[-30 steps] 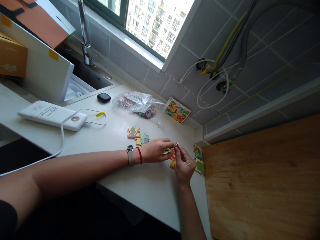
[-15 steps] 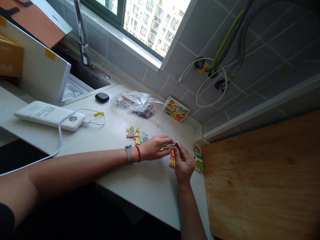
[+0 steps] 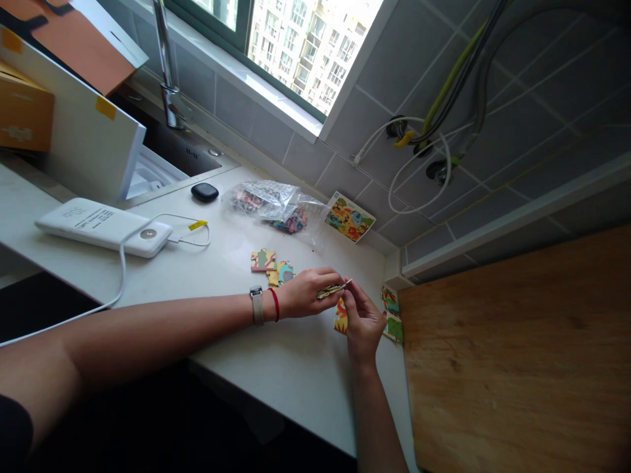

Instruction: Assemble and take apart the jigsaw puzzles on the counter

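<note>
My left hand (image 3: pixel 314 291) is closed round a small stack of puzzle pieces (image 3: pixel 329 290). Close beside it, my right hand (image 3: pixel 363 325) pinches the end of a piece at the stack's right side. Below the hands an orange and yellow puzzle piece (image 3: pixel 340 319) lies on the white counter (image 3: pixel 280 368), partly hidden by the right hand. Joined or touching pieces (image 3: pixel 263 259) lie left of my left wrist. Green puzzle pieces (image 3: pixel 393 326) rest at the right, against the wooden board. A picture card (image 3: pixel 350 217) leans at the wall.
Behind the hands is a clear plastic bag (image 3: pixel 276 203) with more pieces. Further left are a black case (image 3: pixel 204 192), a white power bank (image 3: pixel 103 226) with a cable, and a sink (image 3: pixel 172 148). A wooden board (image 3: pixel 517 355) fills the right side.
The whole view has shifted slightly. The hands keep nearly the same pose, with the piece at my right fingertips tilted a little differently.
</note>
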Demonstrator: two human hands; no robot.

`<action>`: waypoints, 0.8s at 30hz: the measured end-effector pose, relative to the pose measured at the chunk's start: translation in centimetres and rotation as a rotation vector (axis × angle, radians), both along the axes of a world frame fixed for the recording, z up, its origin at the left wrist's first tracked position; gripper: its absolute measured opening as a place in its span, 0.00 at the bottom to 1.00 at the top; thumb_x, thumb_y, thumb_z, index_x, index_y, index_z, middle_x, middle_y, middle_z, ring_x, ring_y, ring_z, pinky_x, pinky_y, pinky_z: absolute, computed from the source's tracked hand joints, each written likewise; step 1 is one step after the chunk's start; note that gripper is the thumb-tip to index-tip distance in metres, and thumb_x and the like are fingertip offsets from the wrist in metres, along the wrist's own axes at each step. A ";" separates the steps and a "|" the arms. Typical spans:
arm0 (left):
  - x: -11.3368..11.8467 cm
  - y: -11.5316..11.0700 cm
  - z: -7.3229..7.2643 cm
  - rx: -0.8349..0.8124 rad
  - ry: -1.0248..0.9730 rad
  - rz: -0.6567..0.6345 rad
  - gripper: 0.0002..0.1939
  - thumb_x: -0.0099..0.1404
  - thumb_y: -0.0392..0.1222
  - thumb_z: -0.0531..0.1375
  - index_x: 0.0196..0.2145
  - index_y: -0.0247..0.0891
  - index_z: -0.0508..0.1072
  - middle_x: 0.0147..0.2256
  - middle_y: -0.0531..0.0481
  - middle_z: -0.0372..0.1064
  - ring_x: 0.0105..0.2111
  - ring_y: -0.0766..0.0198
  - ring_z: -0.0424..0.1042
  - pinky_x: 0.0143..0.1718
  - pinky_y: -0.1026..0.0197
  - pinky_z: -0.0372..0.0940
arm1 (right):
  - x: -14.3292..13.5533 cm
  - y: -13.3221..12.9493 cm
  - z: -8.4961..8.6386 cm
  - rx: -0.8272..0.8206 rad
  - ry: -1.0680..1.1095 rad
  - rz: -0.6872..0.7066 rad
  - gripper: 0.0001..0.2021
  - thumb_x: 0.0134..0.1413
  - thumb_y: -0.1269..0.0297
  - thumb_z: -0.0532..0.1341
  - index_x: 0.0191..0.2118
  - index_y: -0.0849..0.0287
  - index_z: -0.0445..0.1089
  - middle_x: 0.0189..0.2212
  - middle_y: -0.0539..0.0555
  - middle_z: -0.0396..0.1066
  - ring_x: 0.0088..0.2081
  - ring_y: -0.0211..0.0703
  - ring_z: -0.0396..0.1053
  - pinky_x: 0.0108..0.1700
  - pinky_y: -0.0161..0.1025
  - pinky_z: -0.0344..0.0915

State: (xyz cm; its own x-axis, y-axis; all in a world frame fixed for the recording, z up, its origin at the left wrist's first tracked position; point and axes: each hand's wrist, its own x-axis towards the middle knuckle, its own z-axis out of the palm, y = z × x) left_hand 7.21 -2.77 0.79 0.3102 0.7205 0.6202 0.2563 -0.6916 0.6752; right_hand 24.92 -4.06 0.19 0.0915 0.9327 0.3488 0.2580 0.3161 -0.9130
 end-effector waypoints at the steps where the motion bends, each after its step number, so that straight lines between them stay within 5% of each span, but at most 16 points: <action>1: 0.0 0.0 -0.1 0.000 -0.003 -0.002 0.11 0.73 0.43 0.54 0.44 0.36 0.73 0.40 0.43 0.73 0.39 0.61 0.74 0.44 0.60 0.68 | -0.1 0.0 0.1 -0.014 0.017 0.014 0.20 0.55 0.54 0.70 0.52 0.56 0.79 0.49 0.60 0.79 0.48 0.53 0.79 0.52 0.51 0.77; 15: -0.1 0.4 -0.4 -0.081 -0.032 0.019 0.13 0.73 0.46 0.56 0.44 0.36 0.75 0.38 0.44 0.74 0.37 0.63 0.73 0.42 0.61 0.67 | -0.2 0.4 0.1 -0.066 0.117 0.057 0.22 0.52 0.55 0.71 0.51 0.59 0.77 0.50 0.63 0.78 0.49 0.53 0.78 0.52 0.52 0.75; 24: 0.5 1.3 0.6 -0.928 -0.548 -0.321 0.22 0.61 0.58 0.66 0.39 0.35 0.72 0.29 0.50 0.73 0.26 0.65 0.74 0.27 0.64 0.69 | 0.8 1.6 -0.6 -0.108 0.174 -0.058 0.25 0.48 0.50 0.72 0.49 0.60 0.77 0.38 0.57 0.78 0.38 0.45 0.77 0.42 0.44 0.76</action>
State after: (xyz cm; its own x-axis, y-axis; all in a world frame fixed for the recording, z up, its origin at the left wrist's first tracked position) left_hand 7.70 -1.51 1.34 0.4147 0.9099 -0.0056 -0.3323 0.1572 0.9300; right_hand 25.70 -2.45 -0.44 0.1965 0.9551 0.2218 0.1085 0.2036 -0.9730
